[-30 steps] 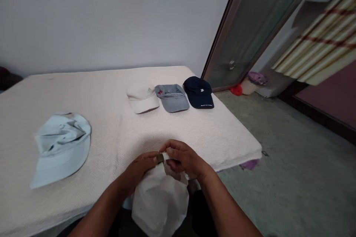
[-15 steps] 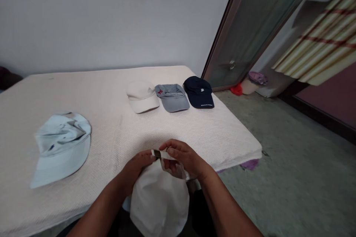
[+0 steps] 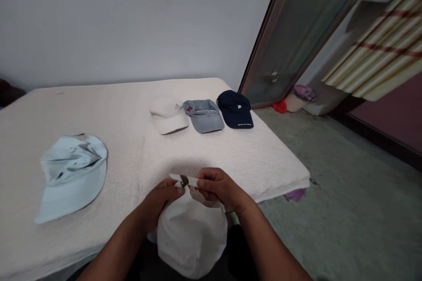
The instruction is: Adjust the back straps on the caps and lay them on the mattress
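A white baseball cap (image 3: 193, 237) is held at the bed's front edge, its back opening facing away from me. Across that opening runs a white strap (image 3: 191, 181) with a dark metal buckle (image 3: 183, 180). My left hand (image 3: 161, 199) is closed on the cap's edge beside the buckle, thumb on top. On the other side, my right hand (image 3: 219, 189) pinches the strap between thumb and curled fingers. The strap's free end sticks out leftward past the buckle. The cap's brim is mostly hidden beneath the crown.
On the bed (image 3: 121, 118) lie a crumpled light blue cap (image 3: 74, 171) at left, and a cream cap (image 3: 169, 116), a grey cap (image 3: 204, 116) and a navy cap (image 3: 235, 109) in a row. A wall stands behind; a bin (image 3: 298, 99) is on the floor at right.
The strap now lies straighter, and its free end shows further left beyond the buckle. My right fingers have closed on the strap. The other caps have stayed put.
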Tool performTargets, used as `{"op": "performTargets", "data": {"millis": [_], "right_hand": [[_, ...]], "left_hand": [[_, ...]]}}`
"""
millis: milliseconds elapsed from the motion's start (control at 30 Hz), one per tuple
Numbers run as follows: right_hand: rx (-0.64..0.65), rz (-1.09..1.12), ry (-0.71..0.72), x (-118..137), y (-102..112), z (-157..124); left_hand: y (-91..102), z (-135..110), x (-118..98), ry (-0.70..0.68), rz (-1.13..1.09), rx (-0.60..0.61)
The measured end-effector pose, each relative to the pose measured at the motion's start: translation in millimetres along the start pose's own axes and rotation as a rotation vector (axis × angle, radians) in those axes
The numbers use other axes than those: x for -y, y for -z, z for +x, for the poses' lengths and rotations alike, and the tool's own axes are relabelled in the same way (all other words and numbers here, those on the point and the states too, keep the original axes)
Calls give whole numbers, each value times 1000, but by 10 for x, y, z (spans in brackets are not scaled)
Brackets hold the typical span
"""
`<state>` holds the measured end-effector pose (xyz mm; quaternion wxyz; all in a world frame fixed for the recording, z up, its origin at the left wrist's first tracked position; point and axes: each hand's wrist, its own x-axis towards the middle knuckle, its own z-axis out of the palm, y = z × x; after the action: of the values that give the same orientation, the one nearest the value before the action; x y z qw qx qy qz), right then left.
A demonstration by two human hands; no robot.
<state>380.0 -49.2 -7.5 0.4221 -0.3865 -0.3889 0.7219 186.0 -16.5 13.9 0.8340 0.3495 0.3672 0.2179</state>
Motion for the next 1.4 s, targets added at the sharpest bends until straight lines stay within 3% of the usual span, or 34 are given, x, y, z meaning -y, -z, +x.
{"op": "performTargets", "data": {"millis": [300, 467, 700, 1000, 1200, 1400], "right_hand": [[63, 112, 27, 7, -38, 24], [36, 130, 62, 21, -25, 32], [56, 122, 69, 7, -45, 34], [42, 84, 87, 2, -68, 42], [32, 79, 91, -11, -82, 45], [6, 82, 112, -35, -71, 59]], "left_hand": [[-32, -16, 7, 54, 117, -8], [-35, -20, 5, 72, 106, -7], [-102, -26, -27, -52, 262, -11], [-45, -28, 18, 49, 275, -7], [-116, -16, 7, 8, 267, -87], [-165, -5, -20, -52, 250, -74]]}}
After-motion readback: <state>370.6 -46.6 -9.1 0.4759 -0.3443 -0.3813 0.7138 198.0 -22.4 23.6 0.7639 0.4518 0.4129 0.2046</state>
